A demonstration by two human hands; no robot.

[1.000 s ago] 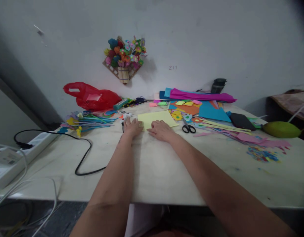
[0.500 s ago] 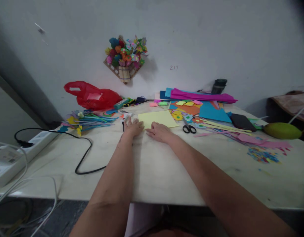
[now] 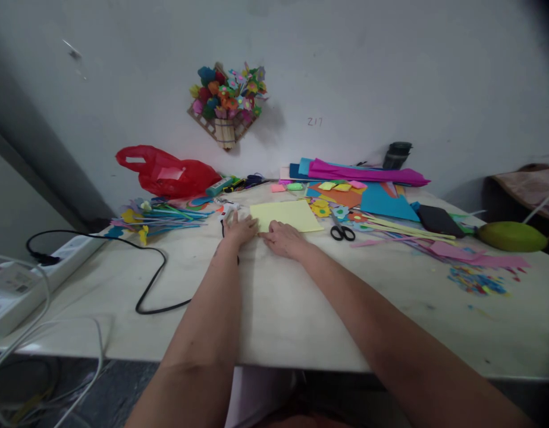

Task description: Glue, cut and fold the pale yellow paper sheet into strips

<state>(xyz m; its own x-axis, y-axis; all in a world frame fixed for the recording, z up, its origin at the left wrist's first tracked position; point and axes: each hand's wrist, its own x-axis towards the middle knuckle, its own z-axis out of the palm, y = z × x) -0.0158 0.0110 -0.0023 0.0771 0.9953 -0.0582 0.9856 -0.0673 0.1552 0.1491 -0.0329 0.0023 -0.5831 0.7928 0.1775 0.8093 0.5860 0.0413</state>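
While the left hand (image 3: pixel 240 229) lies palm-down at the near left corner of the yellow sheet (image 3: pixel 287 215), its fingers are a bit spread, fingertips reaching past the corner. Right hand (image 3: pixel 283 239) is just beside it, fingers bent and bunched, index tip pointing left along the sheet's near edge. Can't tell if it's actually pinching anything under there. Both forearms stretch way out over the table (image 3: pixel 296 309), angling in toward each other, hands low on the surface.

The sheet sits mid-table, a little skewed. Just right of it: black-handled scissors (image 3: pixel 342 232) and yellow flower cutouts (image 3: pixel 320 207). Farther out there's a red plastic bag (image 3: pixel 176 175) back left and a magenta sheet (image 3: pixel 367 172) by the wall.

Text-wise, the handwriting (image 3: pixel 314 122) on the wall looks like "217", though that first character could be a Z. The label (image 3: pixel 21 289) by the power strip (image 3: pixel 75 249) is too small to read.
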